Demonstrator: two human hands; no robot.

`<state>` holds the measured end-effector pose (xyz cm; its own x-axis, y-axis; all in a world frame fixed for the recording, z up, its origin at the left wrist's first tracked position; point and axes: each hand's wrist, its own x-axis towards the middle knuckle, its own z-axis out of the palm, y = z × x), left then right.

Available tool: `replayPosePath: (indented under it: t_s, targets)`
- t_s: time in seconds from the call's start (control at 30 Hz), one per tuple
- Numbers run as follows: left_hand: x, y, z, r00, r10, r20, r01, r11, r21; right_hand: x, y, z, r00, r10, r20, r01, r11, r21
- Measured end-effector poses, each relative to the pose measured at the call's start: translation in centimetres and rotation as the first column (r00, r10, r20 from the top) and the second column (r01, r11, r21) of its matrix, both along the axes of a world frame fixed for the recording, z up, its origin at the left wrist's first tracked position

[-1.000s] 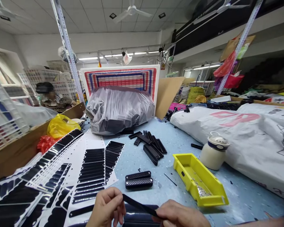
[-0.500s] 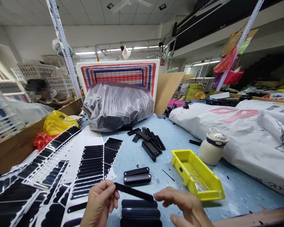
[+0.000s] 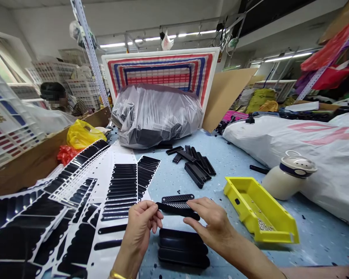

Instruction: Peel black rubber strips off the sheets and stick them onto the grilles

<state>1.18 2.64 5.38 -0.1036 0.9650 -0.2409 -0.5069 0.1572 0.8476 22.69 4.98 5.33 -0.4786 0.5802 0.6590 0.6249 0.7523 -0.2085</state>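
Observation:
A thin black strip [image 3: 176, 209] spans the gap between my two hands. My left hand [image 3: 142, 221] pinches its left end. At the other end, the fingers of my right hand [image 3: 211, 219] close on the strip from above and below. Just behind it lie black pieces with a silver patterned face [image 3: 177, 198], partly covered by the strip and my right fingers. Stacked black rounded pieces [image 3: 183, 248] rest on the table below my hands. Sheets with rows of black strips [image 3: 120, 190] lie left of my hands.
A yellow bin [image 3: 261, 209] with small metal parts and a cream bottle [image 3: 287, 176] stand at right. Black slotted pieces [image 3: 196, 170] lie further back, before a plastic-wrapped bundle [image 3: 157, 116]. A white sack [image 3: 331, 155] lies far right. A person [image 3: 61, 99] is at back left.
Both hands and the strip have moved forward, over the patterned pieces. My right fingers have closed on the strip's right end. The view has shifted, moving the table items in the frame.

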Motion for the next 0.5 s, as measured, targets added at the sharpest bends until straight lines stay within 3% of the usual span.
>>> replayPosePath:
  t_s: [0.2, 0.3, 0.4, 0.5]
  targets:
    - [0.0, 0.4, -0.8, 1.0, -0.022, 0.006, 0.022, 1.0, -0.007, -0.8, 0.7, -0.8, 0.999, 0.04, 0.013, -0.039, 0.997, -0.063]
    - [-0.1, 0.8, -1.7, 0.984, -0.029, -0.173, 0.028, 1.0, -0.007, -0.6, 0.7, -0.8, 0.999, 0.045, -0.005, -0.045, 0.994, -0.103]
    - [-0.6, 1.4, -2.6, 0.861, 0.034, -0.508, -0.013, 0.999, 0.045, 0.6, 0.9, -0.4, 0.999, 0.034, -0.015, -0.036, 0.985, -0.168]
    - [-1.4, 2.0, -3.2, 0.694, 0.158, -0.702, -0.066, 0.986, 0.156, 2.5, 1.6, 0.4, 0.997, -0.04, -0.069, 0.018, 0.958, -0.287]
